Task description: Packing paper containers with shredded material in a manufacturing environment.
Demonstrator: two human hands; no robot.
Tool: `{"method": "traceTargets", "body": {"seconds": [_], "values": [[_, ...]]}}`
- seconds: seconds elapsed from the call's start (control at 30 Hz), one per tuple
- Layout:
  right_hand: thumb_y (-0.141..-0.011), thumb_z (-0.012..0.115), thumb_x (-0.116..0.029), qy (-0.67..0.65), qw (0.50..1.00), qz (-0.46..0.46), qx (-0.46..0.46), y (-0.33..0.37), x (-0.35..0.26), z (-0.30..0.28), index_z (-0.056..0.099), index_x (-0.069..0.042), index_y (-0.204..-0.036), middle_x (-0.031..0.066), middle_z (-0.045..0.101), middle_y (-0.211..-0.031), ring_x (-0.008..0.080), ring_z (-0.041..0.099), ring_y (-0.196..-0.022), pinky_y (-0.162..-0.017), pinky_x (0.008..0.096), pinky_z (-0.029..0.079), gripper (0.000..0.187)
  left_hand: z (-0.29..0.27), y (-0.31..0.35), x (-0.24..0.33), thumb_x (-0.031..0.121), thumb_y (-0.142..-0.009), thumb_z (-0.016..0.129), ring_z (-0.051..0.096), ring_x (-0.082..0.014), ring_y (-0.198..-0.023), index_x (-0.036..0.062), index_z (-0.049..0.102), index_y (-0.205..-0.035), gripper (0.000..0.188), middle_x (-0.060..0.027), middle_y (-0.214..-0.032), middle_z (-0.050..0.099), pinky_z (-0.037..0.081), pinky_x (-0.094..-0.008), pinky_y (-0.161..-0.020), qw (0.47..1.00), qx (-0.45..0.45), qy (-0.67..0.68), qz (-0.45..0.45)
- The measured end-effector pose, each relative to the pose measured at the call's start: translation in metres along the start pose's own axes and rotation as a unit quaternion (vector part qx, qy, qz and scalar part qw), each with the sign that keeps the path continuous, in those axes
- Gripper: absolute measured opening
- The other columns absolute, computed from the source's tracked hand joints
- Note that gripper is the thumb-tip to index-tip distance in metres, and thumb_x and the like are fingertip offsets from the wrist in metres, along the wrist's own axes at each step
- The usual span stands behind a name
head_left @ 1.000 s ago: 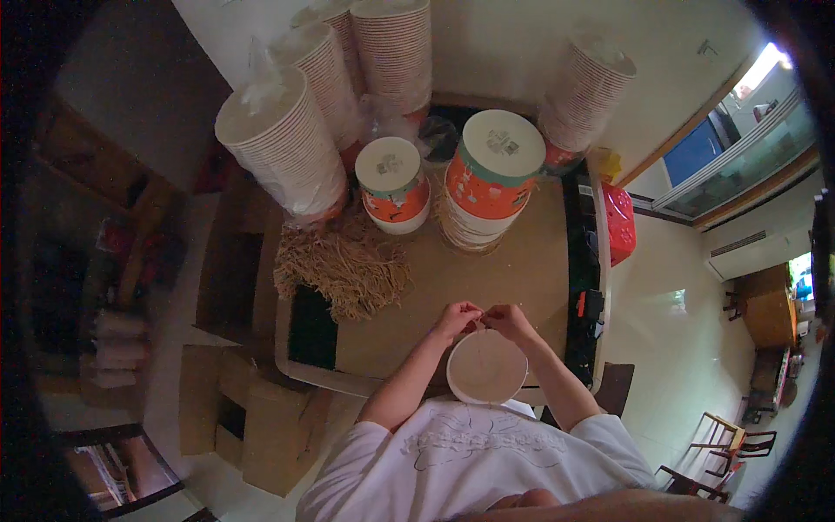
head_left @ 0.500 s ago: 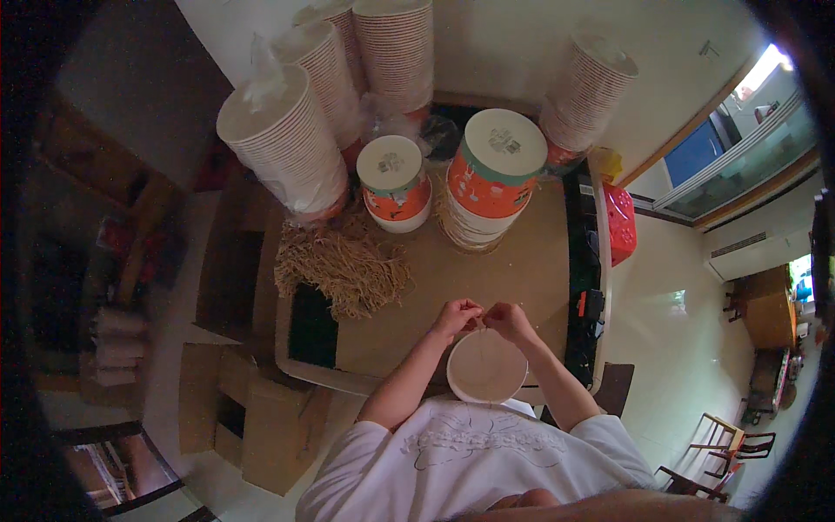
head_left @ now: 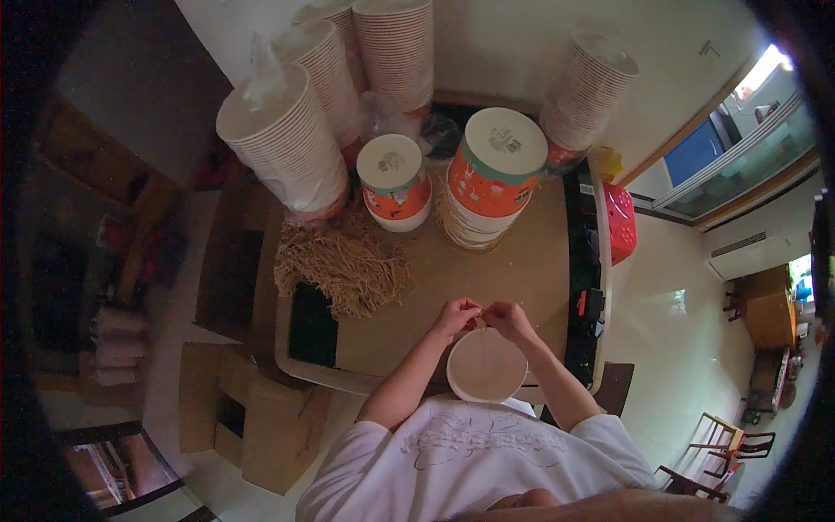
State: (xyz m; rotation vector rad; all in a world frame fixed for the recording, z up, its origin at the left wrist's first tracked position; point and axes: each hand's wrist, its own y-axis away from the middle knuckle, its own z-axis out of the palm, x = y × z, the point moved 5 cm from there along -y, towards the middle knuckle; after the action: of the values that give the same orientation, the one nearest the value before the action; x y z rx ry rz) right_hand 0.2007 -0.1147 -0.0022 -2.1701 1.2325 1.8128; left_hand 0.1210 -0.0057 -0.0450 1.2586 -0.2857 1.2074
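A white paper bucket (head_left: 487, 365) stands with its open mouth toward me, close against my shirt at the table's near edge. Over its far rim my left hand (head_left: 458, 317) and my right hand (head_left: 508, 321) meet, fingertips pinched together on a thin tan cord. A strand of that cord hangs down across the bucket's inside. The fingertips are too small to show exactly how the cord runs. Farther left lies a tangled heap of tan cords (head_left: 344, 261).
Two upturned orange-and-green buckets, a smaller one (head_left: 393, 187) and a taller stack (head_left: 496, 174), stand beyond my hands. Tall wrapped bucket stacks (head_left: 283, 143) line the back. A cardboard box (head_left: 270, 426) sits on the floor at left; a red basket (head_left: 619, 224) is at right.
Both hands stay almost in place above the rim, with only a slight shift of the fingers. The strand hanging inside the bucket shows more clearly now.
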Motion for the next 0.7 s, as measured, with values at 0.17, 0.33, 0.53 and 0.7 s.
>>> {"method": "traceTargets", "body": {"seconds": [0.17, 0.33, 0.53, 0.7], "values": [[-0.077, 0.057, -0.01, -0.055, 0.998, -0.019, 0.006, -0.001, 0.002, 0.001, 0.059, -0.001, -0.078, 0.0031, 0.058, -0.066, 0.0083, 0.054, -0.063, -0.057, 0.0232, 0.044, 0.009, 0.001, 0.002, 0.003, 0.014, -0.079, 0.054, 0.053, -0.0087, -0.057, 0.0077, 0.058, -0.084, 0.008, -0.0004, -0.072, 0.057, 0.046, -0.0239, -0.053, 1.0, 0.01, 0.004, 0.002], [-0.078, 0.056, -0.01, -0.074, 0.997, -0.024, 0.018, 0.005, -0.016, 0.0, 0.058, -0.001, -0.076, 0.003, 0.058, -0.065, 0.0089, 0.053, -0.061, -0.056, 0.0239, 0.043, 0.01, -0.001, 0.001, 0.002, 0.022, -0.082, 0.054, 0.053, -0.0089, -0.058, 0.0077, 0.059, -0.085, 0.016, -0.001, -0.074, 0.058, 0.045, -0.0226, -0.053, 0.999, 0.013, 0.043, -0.008], [-0.078, 0.056, -0.014, -0.065, 0.996, -0.045, 0.045, 0.007, -0.019, 0.0, 0.056, -0.001, -0.074, 0.0055, 0.057, -0.062, 0.0099, 0.051, -0.057, -0.053, 0.0263, 0.042, 0.014, 0.005, 0.002, 0.001, 0.019, -0.081, 0.055, 0.057, -0.0104, -0.065, 0.0067, 0.061, -0.087, 0.015, -0.0016, -0.075, 0.06, 0.047, -0.0233, -0.058, 0.997, -0.024, 0.068, -0.021], [-0.075, 0.058, -0.018, 0.098, 0.99, -0.057, 0.087, 0.009, -0.022, -0.003, 0.056, -0.001, -0.073, 0.0109, 0.053, -0.057, 0.0126, 0.047, -0.052, -0.05, 0.0303, 0.04, 0.017, 0.01, 0.007, 0.008, 0.018, -0.079, 0.058, 0.056, -0.0092, -0.064, 0.008, 0.061, -0.086, 0.013, -0.0001, -0.074, 0.06, 0.046, -0.022, -0.057, 0.998, -0.013, 0.053, 0.002]]}}
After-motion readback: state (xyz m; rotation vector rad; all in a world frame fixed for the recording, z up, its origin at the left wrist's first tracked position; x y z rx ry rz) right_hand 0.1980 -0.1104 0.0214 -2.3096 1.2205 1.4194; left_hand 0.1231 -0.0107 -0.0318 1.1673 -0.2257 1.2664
